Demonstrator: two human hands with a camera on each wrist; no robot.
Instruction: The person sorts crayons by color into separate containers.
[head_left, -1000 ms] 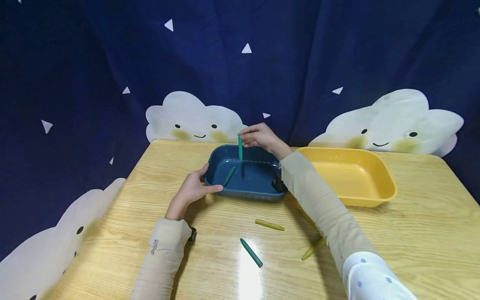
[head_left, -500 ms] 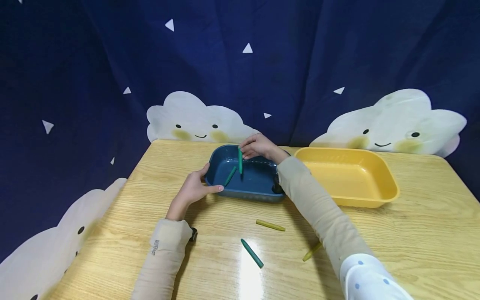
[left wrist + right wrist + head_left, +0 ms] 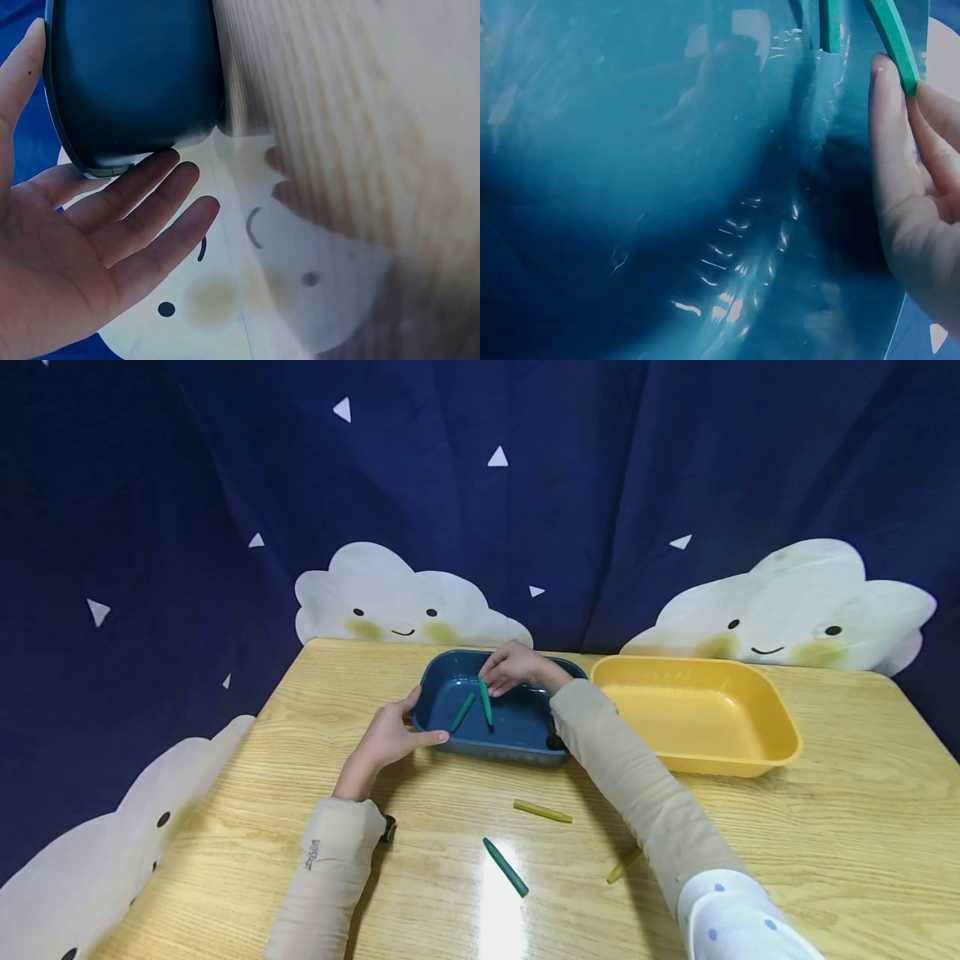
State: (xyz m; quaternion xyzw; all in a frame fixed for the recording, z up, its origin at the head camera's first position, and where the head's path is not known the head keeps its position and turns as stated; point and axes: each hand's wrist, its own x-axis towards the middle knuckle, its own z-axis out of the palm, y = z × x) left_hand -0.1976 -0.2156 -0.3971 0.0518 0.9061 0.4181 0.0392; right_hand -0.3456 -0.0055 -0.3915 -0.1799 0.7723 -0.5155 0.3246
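Note:
Inside the dark blue bin (image 3: 495, 748), my right hand (image 3: 513, 667) pinches a green crayon (image 3: 486, 703) by its upper end, its lower tip slanting down toward the bin's floor. A second green crayon (image 3: 462, 712) lies in the bin just left of it. The right wrist view shows the held crayon between thumb and fingertips, with the other crayon (image 3: 829, 26) close by. My left hand (image 3: 386, 735) rests against the bin's left end. In the left wrist view its fingers (image 3: 142, 195) are extended, some touching the bin's outer wall (image 3: 135, 75).
A yellow bin (image 3: 735, 764) stands right of the blue one. On the wooden table (image 3: 420, 877) in front lie a green crayon (image 3: 506, 867), a yellow crayon (image 3: 542, 812) and another yellow crayon (image 3: 624, 866), partly hidden by my right sleeve. A dark blue curtain (image 3: 480, 527) hangs behind.
My right hand has lowered the green crayon from above the bin's far side down into it, and the crayon has tilted a little. The left hand stays at the bin's end.

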